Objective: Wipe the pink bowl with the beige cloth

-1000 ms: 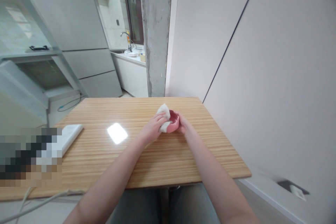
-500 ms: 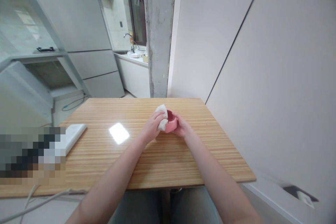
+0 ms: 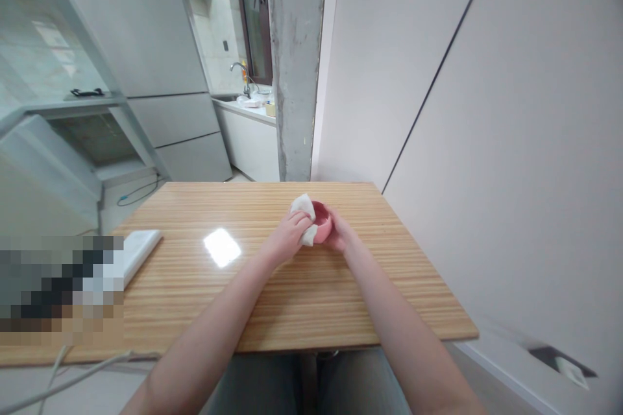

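Observation:
A pink bowl (image 3: 323, 231) is held tilted above the middle of the wooden table (image 3: 311, 311), its hollow side partly in view. My right hand (image 3: 337, 231) grips the bowl's right side, with the fingers partly hidden behind it. On the bowl's left side, my left hand (image 3: 291, 233) is closed on a white cloth or tissue (image 3: 304, 205), pressing it against the rim. The white material sticks out above and below the left fingers.
A white flat object (image 3: 141, 248) lies at the table's left, beside a pixelated patch. Pale cables (image 3: 104, 363) run along the front left edge. Beyond the table stand a grey fridge (image 3: 170, 110), a sink counter (image 3: 248, 136) and a concrete pillar (image 3: 296, 65); a white panel wall rises at right.
My left hand and the white cloth have shifted slightly right and down along the bowl. The bowl has turned a little, and my right hand keeps its hold.

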### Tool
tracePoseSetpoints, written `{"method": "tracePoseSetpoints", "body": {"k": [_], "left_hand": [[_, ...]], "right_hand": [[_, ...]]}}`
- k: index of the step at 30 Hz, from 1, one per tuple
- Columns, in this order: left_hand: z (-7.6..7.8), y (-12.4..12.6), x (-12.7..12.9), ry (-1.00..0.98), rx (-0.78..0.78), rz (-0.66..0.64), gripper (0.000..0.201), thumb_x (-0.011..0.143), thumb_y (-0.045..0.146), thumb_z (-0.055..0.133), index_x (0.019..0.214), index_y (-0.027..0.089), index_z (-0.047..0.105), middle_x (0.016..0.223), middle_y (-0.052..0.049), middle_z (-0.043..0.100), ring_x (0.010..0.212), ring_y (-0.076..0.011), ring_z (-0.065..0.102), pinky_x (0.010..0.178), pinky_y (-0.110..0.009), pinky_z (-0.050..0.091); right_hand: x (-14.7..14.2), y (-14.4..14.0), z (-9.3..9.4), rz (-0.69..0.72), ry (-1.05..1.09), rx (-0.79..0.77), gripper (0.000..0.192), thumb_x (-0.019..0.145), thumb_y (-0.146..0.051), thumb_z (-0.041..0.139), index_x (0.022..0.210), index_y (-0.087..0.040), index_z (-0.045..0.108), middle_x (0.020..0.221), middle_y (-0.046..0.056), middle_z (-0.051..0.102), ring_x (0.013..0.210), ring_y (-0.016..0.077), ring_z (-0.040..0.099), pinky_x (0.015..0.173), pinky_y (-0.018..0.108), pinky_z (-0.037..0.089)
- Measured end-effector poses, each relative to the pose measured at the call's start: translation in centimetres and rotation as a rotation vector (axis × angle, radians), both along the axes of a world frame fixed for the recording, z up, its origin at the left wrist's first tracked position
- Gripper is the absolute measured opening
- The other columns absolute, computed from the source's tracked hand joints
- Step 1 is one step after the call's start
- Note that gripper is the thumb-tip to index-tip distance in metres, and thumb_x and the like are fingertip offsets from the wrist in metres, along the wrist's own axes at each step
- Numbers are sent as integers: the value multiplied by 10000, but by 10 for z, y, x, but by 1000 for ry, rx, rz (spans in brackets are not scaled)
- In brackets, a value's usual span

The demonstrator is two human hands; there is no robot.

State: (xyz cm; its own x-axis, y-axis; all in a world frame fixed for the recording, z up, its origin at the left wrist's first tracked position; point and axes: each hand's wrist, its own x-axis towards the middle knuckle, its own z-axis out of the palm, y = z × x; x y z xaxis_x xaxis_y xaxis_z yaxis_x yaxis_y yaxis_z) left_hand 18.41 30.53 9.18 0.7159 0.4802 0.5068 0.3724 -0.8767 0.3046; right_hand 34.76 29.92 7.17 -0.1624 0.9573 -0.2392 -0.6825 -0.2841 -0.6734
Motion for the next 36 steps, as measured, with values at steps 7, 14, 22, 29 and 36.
{"method": "tracePoseSetpoints", "body": {"k": [7, 14, 22, 29, 36], "left_hand": [[-9, -13, 24, -121, -59, 165, 269, 835, 150, 473, 1094, 146, 547, 1186, -143, 548, 1230, -260, 436, 1068, -501, 340], [-5, 2, 1, -16, -61, 61, 249, 777, 83, 479, 994, 150, 581, 1157, -140, 561, 1184, -254, 476, 1041, -459, 388], [-3, -6, 14, -124, -75, 154, 257, 808, 169, 511, 1061, 149, 553, 1155, -140, 549, 1238, -269, 423, 1058, -496, 353], [-4, -4, 7, -160, -132, 192, 218, 783, 112, 450, 959, 157, 573, 1053, -116, 589, 1059, -241, 532, 961, -458, 439], [1, -11, 4, -383, -156, 142, 220, 848, 194, 470, 1054, 178, 547, 1143, -108, 572, 1136, -220, 519, 1020, -400, 404]], "right_hand": [[-25, -4, -8, -509, -51, 170, 315, 701, -256, 651, 1003, -244, 565, 879, -29, 705, 821, 130, 659, 795, 262, 528], [-5, 0, 1, -99, -37, 70, 288, 758, -369, 612, 977, -182, 607, 906, 47, 718, 838, 184, 666, 773, 326, 538], [-21, 2, -13, -449, -30, 210, 288, 680, -199, 660, 959, -225, 591, 952, -14, 703, 913, 137, 645, 865, 277, 506], [-18, 4, -10, -359, -75, 133, 290, 675, -258, 702, 932, -210, 579, 848, 4, 703, 784, 153, 658, 730, 282, 538], [-6, -1, 3, -270, -20, 119, 246, 747, -257, 499, 917, -170, 652, 886, 44, 733, 860, 191, 672, 810, 318, 537]]}}
